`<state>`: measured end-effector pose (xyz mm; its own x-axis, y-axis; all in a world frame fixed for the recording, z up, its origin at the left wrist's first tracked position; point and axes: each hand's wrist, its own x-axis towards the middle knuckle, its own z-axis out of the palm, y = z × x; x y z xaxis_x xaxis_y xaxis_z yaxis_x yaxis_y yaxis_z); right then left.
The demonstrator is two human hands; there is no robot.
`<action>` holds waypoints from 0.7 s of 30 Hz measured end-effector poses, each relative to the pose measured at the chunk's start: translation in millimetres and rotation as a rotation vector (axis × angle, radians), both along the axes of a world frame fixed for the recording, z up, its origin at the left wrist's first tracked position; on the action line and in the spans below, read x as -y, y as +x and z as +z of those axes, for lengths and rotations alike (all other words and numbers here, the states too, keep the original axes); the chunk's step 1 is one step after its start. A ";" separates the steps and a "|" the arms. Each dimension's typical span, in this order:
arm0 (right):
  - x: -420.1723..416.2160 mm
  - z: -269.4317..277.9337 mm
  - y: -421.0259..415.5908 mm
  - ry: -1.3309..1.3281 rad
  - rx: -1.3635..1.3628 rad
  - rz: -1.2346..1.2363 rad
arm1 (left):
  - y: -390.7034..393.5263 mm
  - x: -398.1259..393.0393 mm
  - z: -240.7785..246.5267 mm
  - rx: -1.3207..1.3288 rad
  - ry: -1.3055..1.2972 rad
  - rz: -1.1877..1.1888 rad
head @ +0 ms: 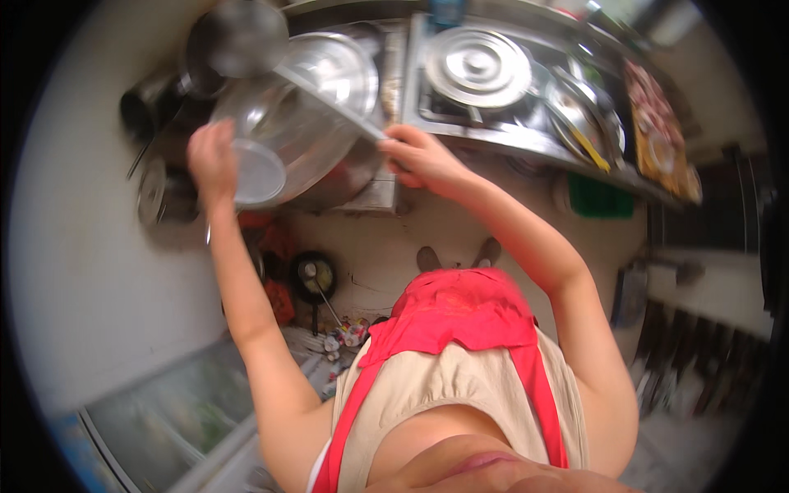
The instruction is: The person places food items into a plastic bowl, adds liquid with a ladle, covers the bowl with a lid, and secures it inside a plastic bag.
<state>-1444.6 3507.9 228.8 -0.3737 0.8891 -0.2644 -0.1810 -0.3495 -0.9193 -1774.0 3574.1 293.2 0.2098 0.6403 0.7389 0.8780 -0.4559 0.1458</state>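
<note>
My right hand (422,157) is closed round the end of a long pale handle (333,105) that slopes up to the left, towards a blurred round metal vessel (248,37). At the left, my left hand (214,161) grips the edge of a round, whitish shallow container (257,172); whether this is a bowl or a lid I cannot tell. Beneath both hands lies a very large, shiny metal pan (308,148), with a round metal lid (345,68) over its far part. Motion blurs the hands and the metal vessel.
A lidded pot (478,65) sits on the stove (431,123) at upper right, beside metal pans and a yellow-handled tool (592,151). Meat (650,111) lies on a board at far right. Dark pots hang or stand along the left wall. A black frying pan (313,277) is lower down, and a green basin (601,196) is under the counter.
</note>
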 end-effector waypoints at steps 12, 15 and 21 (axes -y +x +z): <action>86.9 -12.6 127.7 0.044 -0.084 -0.017 | 231.3 179.5 -2.8 0.076 0.174 -0.585; 135.3 -34.8 201.5 0.057 -0.130 -0.239 | 308.5 192.1 -26.1 -0.035 0.098 -0.825; 248.5 -65.8 372.3 -0.074 0.042 -0.638 | 483.1 212.9 -81.3 -0.203 -0.122 -1.162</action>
<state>-1072.4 3259.4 163.0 0.2344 0.9121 -0.3364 -0.3387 -0.2478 -0.9077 -1290.9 3361.2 211.9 0.8182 0.0519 0.5725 -0.0417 -0.9879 0.1491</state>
